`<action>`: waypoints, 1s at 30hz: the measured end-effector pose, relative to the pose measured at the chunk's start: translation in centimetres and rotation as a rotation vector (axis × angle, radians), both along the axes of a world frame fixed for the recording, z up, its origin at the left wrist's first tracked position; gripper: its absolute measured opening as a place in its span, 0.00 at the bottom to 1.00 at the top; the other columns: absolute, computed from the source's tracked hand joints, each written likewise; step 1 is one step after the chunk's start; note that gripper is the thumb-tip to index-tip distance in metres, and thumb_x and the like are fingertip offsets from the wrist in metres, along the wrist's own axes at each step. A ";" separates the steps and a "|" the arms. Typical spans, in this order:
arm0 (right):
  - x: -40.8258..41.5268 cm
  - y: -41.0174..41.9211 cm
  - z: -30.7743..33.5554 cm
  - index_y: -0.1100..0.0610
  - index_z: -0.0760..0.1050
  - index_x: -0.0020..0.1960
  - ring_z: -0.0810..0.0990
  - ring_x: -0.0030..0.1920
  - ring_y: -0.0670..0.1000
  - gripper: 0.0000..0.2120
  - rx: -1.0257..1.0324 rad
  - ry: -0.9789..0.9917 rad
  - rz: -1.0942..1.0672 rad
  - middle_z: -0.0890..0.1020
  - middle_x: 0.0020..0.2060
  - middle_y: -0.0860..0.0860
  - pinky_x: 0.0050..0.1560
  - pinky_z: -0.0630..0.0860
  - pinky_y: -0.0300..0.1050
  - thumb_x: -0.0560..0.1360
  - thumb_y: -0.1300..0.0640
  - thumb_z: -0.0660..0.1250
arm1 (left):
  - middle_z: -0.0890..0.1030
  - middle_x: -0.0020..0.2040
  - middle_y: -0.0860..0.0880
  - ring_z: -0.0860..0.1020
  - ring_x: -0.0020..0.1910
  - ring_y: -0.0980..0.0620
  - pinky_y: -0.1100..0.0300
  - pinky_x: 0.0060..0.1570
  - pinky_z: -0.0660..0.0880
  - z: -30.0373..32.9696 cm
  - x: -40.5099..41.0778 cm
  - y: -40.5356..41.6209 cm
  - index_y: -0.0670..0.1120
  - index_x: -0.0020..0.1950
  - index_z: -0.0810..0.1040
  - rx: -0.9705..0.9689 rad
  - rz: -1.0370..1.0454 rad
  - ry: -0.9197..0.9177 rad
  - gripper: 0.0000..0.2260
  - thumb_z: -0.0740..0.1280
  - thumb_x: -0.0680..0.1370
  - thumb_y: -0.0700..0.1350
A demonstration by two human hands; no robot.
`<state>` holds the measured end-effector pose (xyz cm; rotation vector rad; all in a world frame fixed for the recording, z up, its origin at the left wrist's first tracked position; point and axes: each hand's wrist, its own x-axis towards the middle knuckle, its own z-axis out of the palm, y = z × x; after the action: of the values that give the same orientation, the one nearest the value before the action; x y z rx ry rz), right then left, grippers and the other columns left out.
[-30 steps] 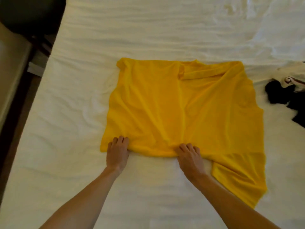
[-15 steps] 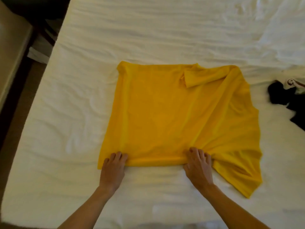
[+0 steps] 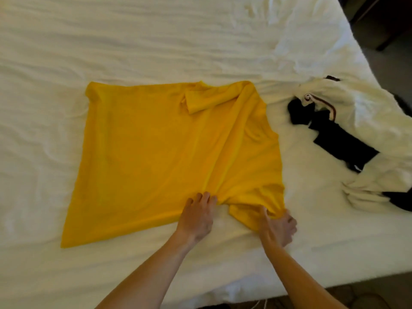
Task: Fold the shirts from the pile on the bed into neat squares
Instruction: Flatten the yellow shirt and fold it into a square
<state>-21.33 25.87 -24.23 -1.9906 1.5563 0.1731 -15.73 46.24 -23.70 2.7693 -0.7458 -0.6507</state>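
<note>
Both hands [image 3: 237, 221] hide the yellow shirt's [image 3: 156, 152] hem (bunched).

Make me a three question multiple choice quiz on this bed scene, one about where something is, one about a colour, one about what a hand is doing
1. Where does the white and black clothing pile lie relative to the spread shirt?
A. To its right
B. To its left
C. On top of it

2. What colour is the spread shirt?
A. Blue
B. Yellow
C. Red

3. What is the right hand doing?
A. Resting on the bare sheet
B. Holding a hanger
C. Gripping the shirt's near right corner

Answers: 1 A, the pile sits by the bed's right edge; 2 B, the fabric is plainly yellow; 3 C, its fingers bunch the cloth there, while the left hand presses the hem.
</note>
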 end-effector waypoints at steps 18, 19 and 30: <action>6.4 -9.5 2.0 0.57 0.73 0.33 0.76 0.39 0.57 0.22 0.344 -0.086 0.106 0.77 0.32 0.54 0.40 0.68 0.50 0.76 0.41 0.67 | 0.70 0.65 0.52 0.70 0.64 0.47 0.51 0.58 0.70 0.4 3.7 -7.9 0.53 0.69 0.67 -0.015 -0.023 0.251 0.23 0.64 0.73 0.52; 8.2 -10.0 1.6 0.57 0.71 0.31 0.75 0.37 0.56 0.23 0.308 -0.110 0.100 0.76 0.30 0.54 0.40 0.67 0.50 0.76 0.41 0.68 | 0.70 0.64 0.51 0.70 0.64 0.47 0.51 0.57 0.70 0.0 3.9 -8.7 0.53 0.68 0.68 -0.025 -0.039 0.246 0.23 0.64 0.73 0.52; 13.9 -12.8 -0.5 0.59 0.77 0.40 0.77 0.44 0.59 0.14 0.158 -0.193 -0.026 0.78 0.39 0.55 0.44 0.72 0.52 0.77 0.49 0.66 | 0.76 0.57 0.50 0.74 0.59 0.47 0.51 0.51 0.74 -1.7 6.4 -13.6 0.50 0.58 0.74 -0.034 -0.023 0.145 0.21 0.57 0.72 0.60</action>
<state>-7.40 13.11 -24.72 -1.8073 1.4009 0.0868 -9.34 32.62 -25.38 2.6527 -0.7519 -0.8251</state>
